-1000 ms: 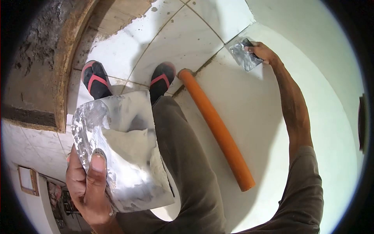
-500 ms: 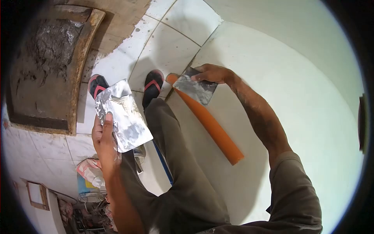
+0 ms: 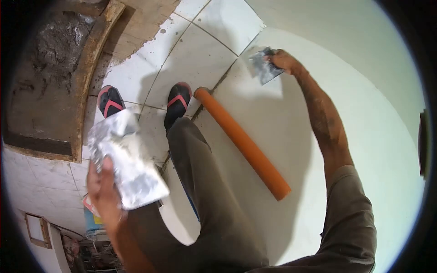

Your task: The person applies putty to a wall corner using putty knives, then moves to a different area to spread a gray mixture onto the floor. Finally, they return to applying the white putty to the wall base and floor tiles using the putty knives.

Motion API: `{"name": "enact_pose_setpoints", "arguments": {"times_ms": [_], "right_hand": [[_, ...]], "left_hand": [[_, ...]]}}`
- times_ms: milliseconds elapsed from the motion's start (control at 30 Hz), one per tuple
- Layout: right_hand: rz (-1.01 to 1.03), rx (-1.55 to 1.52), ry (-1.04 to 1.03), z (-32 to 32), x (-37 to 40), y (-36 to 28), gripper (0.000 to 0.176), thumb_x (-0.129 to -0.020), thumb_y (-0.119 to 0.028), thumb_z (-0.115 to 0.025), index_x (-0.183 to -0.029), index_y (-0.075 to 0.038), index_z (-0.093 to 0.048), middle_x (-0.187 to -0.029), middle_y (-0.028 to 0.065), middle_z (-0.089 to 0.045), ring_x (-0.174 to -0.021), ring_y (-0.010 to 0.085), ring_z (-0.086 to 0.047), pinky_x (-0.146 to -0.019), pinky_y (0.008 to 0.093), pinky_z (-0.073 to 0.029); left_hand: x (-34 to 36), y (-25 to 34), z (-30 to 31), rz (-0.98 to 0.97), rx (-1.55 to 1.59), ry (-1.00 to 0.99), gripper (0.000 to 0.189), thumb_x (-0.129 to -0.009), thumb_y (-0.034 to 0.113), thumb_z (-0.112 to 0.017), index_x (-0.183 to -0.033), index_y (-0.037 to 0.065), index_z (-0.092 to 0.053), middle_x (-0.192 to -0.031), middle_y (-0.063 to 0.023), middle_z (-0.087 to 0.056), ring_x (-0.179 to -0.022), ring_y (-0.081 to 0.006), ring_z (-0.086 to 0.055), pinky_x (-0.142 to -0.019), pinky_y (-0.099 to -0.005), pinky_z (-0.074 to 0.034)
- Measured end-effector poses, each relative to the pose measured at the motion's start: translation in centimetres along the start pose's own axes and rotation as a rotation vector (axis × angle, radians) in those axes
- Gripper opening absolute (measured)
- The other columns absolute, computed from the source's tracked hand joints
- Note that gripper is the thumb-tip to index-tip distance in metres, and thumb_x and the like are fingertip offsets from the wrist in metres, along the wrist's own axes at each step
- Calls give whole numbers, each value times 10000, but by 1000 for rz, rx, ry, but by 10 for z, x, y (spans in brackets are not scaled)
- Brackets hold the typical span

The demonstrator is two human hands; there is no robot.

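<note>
My left hand (image 3: 105, 189) grips the near edge of a rectangular metal plate (image 3: 136, 182), its thumb lying on top. White putty (image 3: 120, 148) is smeared over the plate, which looks blurred by motion. Out to the right, my right hand (image 3: 286, 61) is closed on a flat metal putty scraper (image 3: 267, 68). The scraper's face lies against or very close to the white wall (image 3: 291, 118), near its bottom edge; whether it touches is hard to tell. Grey and white smears show on its blade.
An orange pipe (image 3: 243, 143) stands along the wall beside my right foot. My feet in black socks and flip-flops (image 3: 178, 98) are on white floor tiles (image 3: 200, 59). At upper left is a wood-edged tray (image 3: 88, 91) of wet grey mortar. Cluttered items (image 3: 95, 252) lie at lower left.
My right hand has moved the scraper up and right, away from the orange pipe's top, along the wall. My left hand with the plate has moved down and left.
</note>
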State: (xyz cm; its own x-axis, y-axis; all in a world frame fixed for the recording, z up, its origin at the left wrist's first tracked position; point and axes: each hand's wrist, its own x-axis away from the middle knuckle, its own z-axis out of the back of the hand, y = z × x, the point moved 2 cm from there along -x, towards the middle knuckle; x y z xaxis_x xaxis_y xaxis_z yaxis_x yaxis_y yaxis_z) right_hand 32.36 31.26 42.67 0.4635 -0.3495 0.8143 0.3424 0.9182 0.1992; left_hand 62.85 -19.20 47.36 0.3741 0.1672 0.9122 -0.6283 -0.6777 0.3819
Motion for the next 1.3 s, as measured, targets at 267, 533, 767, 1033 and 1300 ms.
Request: {"name": "enact_pose_setpoints", "arguments": {"times_ms": [267, 533, 767, 1033, 1300], "right_hand": [[88, 278, 142, 24, -89, 10, 391, -833, -259, -572, -950, 112, -612, -788, 166, -637, -685, 233, -590, -584, 375, -479], [61, 350, 123, 21, -135, 11, 340, -799, -197, -546, -919, 117, -597, -772, 131, -611, -689, 223, -580, -599, 406, -470], [67, 438, 125, 14, -130, -9, 313, -721, -103, -484, -895, 134, -591, -763, 172, -612, -699, 246, -602, -578, 419, -476], [110, 366, 151, 13, -150, 12, 334, -692, -153, -535, -842, 129, -633, -725, 214, -636, -657, 298, -639, -559, 421, -503], [131, 477, 237, 14, -156, 17, 375, -693, -174, -537, -907, 116, -644, -835, 265, -661, -806, 359, -666, -693, 423, -523]], "left_hand": [[4, 19, 43, -129, -384, 151, 667, -896, 297, -585, -1366, -100, -327, -1259, -200, -498, -1131, -246, -493, -1008, -355, -345], [8, 34, 20, -77, -429, 96, 649, -907, 307, -562, -1356, -109, -345, -1258, -202, -505, -1124, -254, -497, -996, -346, -350], [2, 34, 10, -72, -388, -6, 672, -898, 322, -578, -1359, -104, -338, -1256, -196, -508, -1110, -244, -505, -982, -345, -363], [3, 36, 13, -106, -453, 57, 658, -900, 298, -578, -1354, -114, -337, -1235, -195, -521, -1076, -239, -525, -968, -342, -378], [2, 32, 13, -119, -309, 58, 650, -891, 276, -584, -1345, -123, -345, -1209, -202, -535, -1058, -233, -538, -945, -332, -397]]}}
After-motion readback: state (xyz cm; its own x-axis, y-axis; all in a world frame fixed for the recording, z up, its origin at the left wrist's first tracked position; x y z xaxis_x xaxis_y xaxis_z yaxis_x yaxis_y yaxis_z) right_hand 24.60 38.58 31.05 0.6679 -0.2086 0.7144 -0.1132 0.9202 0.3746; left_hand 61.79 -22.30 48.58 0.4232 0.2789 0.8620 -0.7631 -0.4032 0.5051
